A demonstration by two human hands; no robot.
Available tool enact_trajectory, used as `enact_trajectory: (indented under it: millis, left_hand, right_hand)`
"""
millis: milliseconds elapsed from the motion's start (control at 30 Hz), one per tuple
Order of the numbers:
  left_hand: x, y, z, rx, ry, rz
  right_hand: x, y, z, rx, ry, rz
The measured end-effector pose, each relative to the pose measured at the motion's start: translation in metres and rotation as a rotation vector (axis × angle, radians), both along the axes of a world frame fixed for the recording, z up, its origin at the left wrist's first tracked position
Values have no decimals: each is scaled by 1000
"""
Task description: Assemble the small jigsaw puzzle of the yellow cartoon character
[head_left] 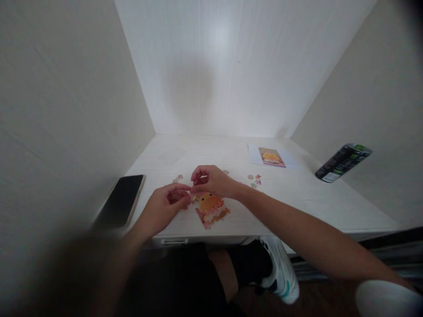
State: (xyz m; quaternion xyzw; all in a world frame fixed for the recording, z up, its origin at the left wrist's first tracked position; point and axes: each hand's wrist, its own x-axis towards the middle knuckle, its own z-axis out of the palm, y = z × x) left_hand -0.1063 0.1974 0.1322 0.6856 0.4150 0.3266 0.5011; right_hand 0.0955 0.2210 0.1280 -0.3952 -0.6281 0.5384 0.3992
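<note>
A partly assembled jigsaw puzzle (214, 208) with a yellow duck-like figure lies near the front edge of the table. My left hand (167, 206) is at its upper left, fingers curled and thumb tip close to the puzzle's edge. Over the top of the puzzle bends my right hand (213, 181), its thumb meeting the left index fingertip. Whatever sits between the fingertips is too small to make out. Loose puzzle pieces (178, 178) lie beyond my left hand, and several more pieces (257, 180) are to the right of my right hand.
A phone (120, 200) lies at the table's left edge. At the back right is a picture card (272, 157) of the same figure on white paper. A dark can (343, 162) stands by the right wall. A pale sheet (172, 156) rests at back left.
</note>
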Motion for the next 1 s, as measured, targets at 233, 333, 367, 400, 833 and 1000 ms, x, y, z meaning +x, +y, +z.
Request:
enact_trajectory:
  millis: [233, 333, 367, 400, 833, 1000]
  left_hand:
    - [-2, -3, 5, 430, 339, 67]
    - [2, -4, 6, 576, 345, 63]
    - [4, -4, 5, 622, 349, 65]
    - [5, -5, 5, 663, 358, 64]
    - [1, -5, 2, 854, 472, -172]
    - [2, -4, -3, 853, 441, -243]
  right_hand:
    - [2, 4, -7, -73, 71, -50]
    - [6, 3, -10, -89, 74, -57]
    - [7, 2, -11, -92, 75, -57]
    - [8, 1, -11, -94, 76, -50]
    - [45, -3, 12, 554, -637, 339]
    - [44, -2, 8, 524, -677, 382]
